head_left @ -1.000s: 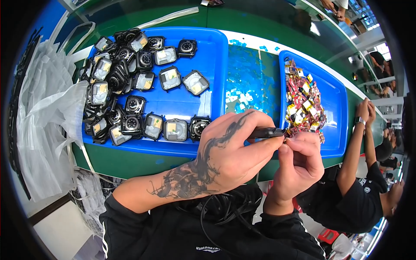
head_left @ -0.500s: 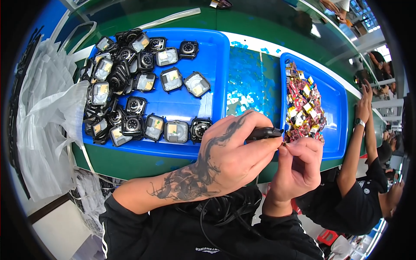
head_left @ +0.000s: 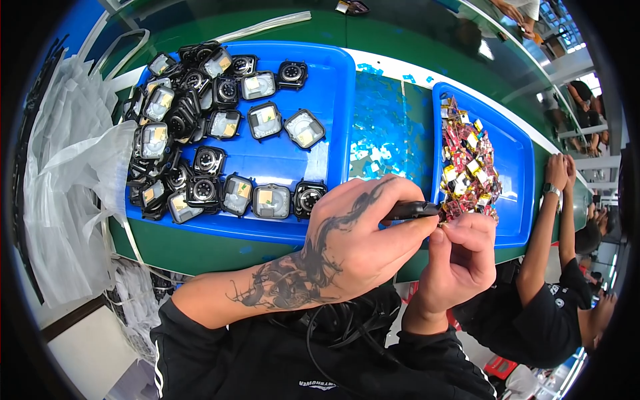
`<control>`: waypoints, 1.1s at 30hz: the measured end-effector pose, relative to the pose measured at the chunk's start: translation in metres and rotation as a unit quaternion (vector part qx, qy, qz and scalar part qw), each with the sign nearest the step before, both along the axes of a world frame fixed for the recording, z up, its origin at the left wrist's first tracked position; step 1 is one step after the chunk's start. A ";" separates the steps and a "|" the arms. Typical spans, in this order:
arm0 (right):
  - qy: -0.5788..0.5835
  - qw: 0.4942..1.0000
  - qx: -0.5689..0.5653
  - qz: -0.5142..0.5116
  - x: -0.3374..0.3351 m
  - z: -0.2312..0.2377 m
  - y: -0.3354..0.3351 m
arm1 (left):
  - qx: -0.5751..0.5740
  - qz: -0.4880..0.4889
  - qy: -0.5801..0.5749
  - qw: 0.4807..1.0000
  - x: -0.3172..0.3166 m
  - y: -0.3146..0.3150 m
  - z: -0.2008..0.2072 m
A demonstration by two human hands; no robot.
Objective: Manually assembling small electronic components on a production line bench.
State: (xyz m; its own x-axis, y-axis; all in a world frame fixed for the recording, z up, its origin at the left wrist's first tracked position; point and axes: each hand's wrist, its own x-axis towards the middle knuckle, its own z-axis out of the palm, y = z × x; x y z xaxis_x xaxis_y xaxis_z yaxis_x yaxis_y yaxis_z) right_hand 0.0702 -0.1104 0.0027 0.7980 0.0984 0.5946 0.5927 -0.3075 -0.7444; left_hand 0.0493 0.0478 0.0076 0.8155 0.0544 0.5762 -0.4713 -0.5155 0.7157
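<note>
My left hand (head_left: 363, 237), tattooed across its back, is closed round a black watch case (head_left: 410, 211) seen nearly edge-on. Its thumb and fingers hide most of the case. My right hand (head_left: 463, 257) meets it at the right end of the case, thumb and forefinger pinched together. A tiny pale speck shows between those fingertips, too small to name. Both hands are above the table's near edge, between two blue trays. Many black watch cases (head_left: 272, 201) lie in the large left tray (head_left: 293, 230), some backs up, others showing pale insides.
A smaller blue tray (head_left: 517, 193) on the right holds a heap of small red, yellow and white electronic parts (head_left: 470, 160). Blue and white scraps (head_left: 380, 127) cover the green mat between trays. White plastic film (head_left: 67, 187) hangs at left. A co-worker's arms (head_left: 543, 233) rest at right.
The black case has tilted and dipped slightly between my hands, which stay nearly in place. At right, the co-worker's hands have come lower.
</note>
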 end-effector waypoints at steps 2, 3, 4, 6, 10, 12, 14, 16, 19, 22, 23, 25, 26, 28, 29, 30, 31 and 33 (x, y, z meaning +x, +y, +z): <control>0.003 1.000 0.006 0.007 0.000 0.001 -0.001 | -0.003 -0.002 -0.003 1.000 0.000 0.000 0.001; 0.032 0.998 0.037 0.027 0.001 0.001 -0.001 | -0.003 -0.002 -0.004 1.000 0.000 0.000 0.001; 0.062 0.995 0.069 0.046 0.001 0.002 -0.001 | -0.003 -0.002 -0.005 1.000 0.000 0.000 0.001; 0.104 0.989 0.091 0.057 -0.002 0.004 -0.003 | -0.011 -0.011 0.002 1.000 -0.001 0.000 0.002; 0.175 0.968 0.138 0.112 -0.001 0.005 -0.008 | -0.041 -0.037 0.034 0.998 -0.002 0.001 0.004; 0.208 0.954 0.170 0.131 0.000 0.009 -0.009 | -0.038 -0.048 0.029 0.998 -0.001 0.002 0.003; 0.242 0.937 0.201 0.151 0.001 0.011 -0.011 | -0.034 -0.059 0.025 0.997 -0.001 0.003 0.004; 0.296 0.906 0.235 0.191 0.004 0.011 -0.014 | -0.032 -0.071 0.018 0.997 0.000 0.003 0.004; 0.322 0.900 0.230 0.184 0.004 0.014 -0.010 | -0.008 -0.066 0.021 0.998 0.000 0.003 0.005; 0.332 0.900 0.222 0.173 0.004 0.014 -0.006 | -0.015 -0.062 0.023 0.998 0.001 0.002 0.005; 0.333 0.902 0.218 0.166 0.003 0.014 -0.005 | -0.014 -0.062 0.024 0.998 0.001 0.002 0.006; 0.327 0.903 0.218 0.173 0.003 0.013 -0.006 | -0.048 -0.046 0.076 0.995 0.000 0.004 0.007; 0.320 0.905 0.216 0.180 0.003 0.012 -0.007 | -0.047 -0.046 0.077 0.995 0.000 0.004 0.006; 0.310 0.905 0.217 0.193 0.004 0.010 -0.014 | -0.059 -0.055 0.064 0.995 0.001 0.003 0.005; 0.300 0.906 0.218 0.206 0.004 0.009 -0.016 | -0.059 -0.056 0.064 0.995 0.001 0.003 0.006; 0.299 0.906 0.218 0.205 0.004 0.009 -0.016 | -0.036 -0.054 0.062 0.996 0.000 0.003 0.007; 0.300 0.906 0.215 0.208 0.005 0.009 -0.016 | -0.014 -0.052 0.060 0.997 0.000 0.002 0.008; 0.300 0.906 0.212 0.210 0.005 0.009 -0.015 | 0.005 -0.050 0.039 0.998 0.000 0.002 0.004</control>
